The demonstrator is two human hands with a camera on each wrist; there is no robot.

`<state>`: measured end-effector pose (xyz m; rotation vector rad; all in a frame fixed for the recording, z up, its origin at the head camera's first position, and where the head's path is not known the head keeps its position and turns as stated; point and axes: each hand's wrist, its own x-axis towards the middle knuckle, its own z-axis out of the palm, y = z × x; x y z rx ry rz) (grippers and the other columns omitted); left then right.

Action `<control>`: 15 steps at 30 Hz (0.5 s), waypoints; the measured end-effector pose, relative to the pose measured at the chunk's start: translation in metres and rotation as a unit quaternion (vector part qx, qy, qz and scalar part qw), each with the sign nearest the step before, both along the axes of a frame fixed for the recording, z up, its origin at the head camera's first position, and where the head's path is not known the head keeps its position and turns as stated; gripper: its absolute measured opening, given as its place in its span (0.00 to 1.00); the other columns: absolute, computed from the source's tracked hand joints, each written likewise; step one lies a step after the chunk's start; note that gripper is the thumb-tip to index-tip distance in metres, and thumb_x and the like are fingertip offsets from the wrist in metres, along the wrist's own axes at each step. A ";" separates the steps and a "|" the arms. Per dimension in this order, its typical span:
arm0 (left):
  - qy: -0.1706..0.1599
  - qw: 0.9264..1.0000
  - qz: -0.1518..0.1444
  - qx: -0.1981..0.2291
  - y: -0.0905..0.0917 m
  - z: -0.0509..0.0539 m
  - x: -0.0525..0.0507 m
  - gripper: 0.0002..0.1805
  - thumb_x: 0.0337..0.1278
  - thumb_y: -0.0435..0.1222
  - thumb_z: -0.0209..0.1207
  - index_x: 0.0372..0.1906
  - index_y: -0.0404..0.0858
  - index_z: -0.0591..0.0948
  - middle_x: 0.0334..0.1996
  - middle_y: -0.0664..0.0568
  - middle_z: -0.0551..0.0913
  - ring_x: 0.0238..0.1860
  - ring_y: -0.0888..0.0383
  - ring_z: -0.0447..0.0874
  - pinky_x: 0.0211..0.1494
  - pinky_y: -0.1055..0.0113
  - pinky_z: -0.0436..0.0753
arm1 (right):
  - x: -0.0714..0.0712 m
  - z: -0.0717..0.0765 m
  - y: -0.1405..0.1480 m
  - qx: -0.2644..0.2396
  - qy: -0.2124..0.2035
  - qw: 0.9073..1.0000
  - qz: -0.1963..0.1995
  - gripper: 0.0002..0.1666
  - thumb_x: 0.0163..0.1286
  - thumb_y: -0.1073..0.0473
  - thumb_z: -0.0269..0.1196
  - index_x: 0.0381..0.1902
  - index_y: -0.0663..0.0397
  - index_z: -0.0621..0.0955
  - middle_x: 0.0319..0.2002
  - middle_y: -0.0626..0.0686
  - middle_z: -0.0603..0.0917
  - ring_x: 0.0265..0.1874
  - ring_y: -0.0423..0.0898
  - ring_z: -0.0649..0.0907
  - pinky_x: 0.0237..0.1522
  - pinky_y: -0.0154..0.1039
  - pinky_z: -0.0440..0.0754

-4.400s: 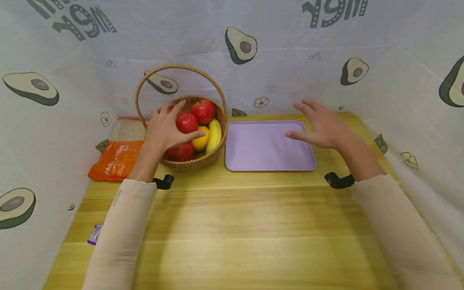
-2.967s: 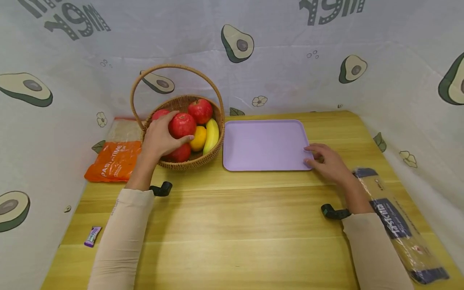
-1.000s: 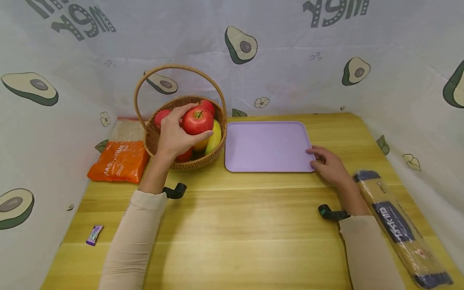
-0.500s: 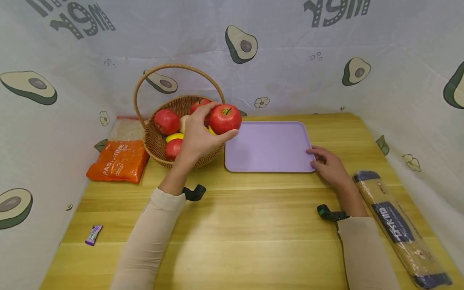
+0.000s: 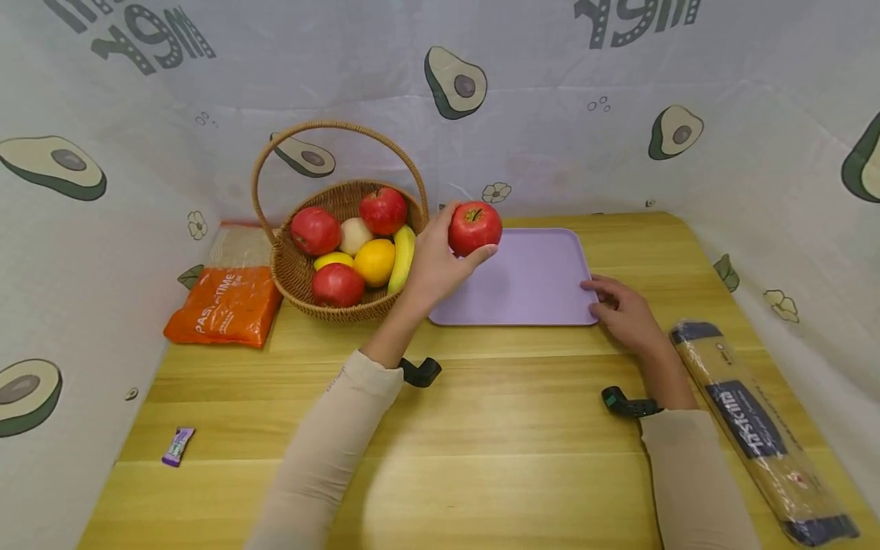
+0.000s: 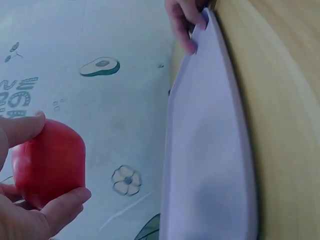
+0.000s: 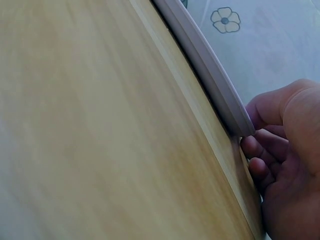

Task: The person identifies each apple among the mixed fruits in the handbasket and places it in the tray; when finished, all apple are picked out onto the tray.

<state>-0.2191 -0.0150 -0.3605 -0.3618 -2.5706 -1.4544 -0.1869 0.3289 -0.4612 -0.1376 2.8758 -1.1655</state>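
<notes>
The red apple (image 5: 476, 228) has moved rightward since half a second ago, clearing the basket (image 5: 292, 275), with the left hand (image 5: 438, 263) curling thumb and fingers round it! Now it's hanging above the left end of the purple tray (image 5: 536, 294), not touching it. The tray's long axis is running left to right between the hands, and the right hand (image 5: 624, 315) is pinching its right rim by the near corner; the left is staying nearer the apple's side.

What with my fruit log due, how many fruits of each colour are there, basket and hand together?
Red: 4, one held fruit in the left hand, three in the basket
Yellow: 2, a banana and a partly hidden fruit
Orange: 1
Cream: 1
Total: 8
</notes>
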 end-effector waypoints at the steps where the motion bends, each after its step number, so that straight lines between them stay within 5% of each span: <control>1: -0.013 1.000 0.001 0.006 0.004 -0.003 0.000 0.48 0.56 0.52 0.73 0.76 0.41 0.64 0.67 0.45 0.77 0.63 0.48 0.76 0.61 0.55 0.84 | 0.000 0.000 0.000 0.000 0.001 1.000 0.000 0.25 0.76 0.63 0.57 0.69 0.61 0.76 0.75 0.65 0.68 0.56 0.58 0.74 0.52 0.35 0.68; 6: -0.057 0.998 0.006 0.035 0.021 -0.021 -0.006 0.47 0.58 0.51 0.72 0.75 0.40 0.61 0.67 0.45 0.75 0.65 0.48 0.75 0.66 0.52 0.82 | -0.001 -0.001 0.001 0.003 0.000 1.000 0.001 0.25 0.76 0.63 0.57 0.69 0.60 0.76 0.75 0.65 0.68 0.56 0.59 0.74 0.52 0.34 0.68; 15: -0.035 0.991 0.077 0.106 0.044 -0.064 -0.027 0.44 0.55 0.42 0.75 0.73 0.41 0.64 0.68 0.46 0.75 0.67 0.49 0.75 0.71 0.53 0.77 | 0.002 0.002 -0.001 0.004 0.003 1.000 0.004 0.26 0.76 0.63 0.57 0.69 0.61 0.76 0.75 0.66 0.67 0.56 0.60 0.74 0.55 0.42 0.69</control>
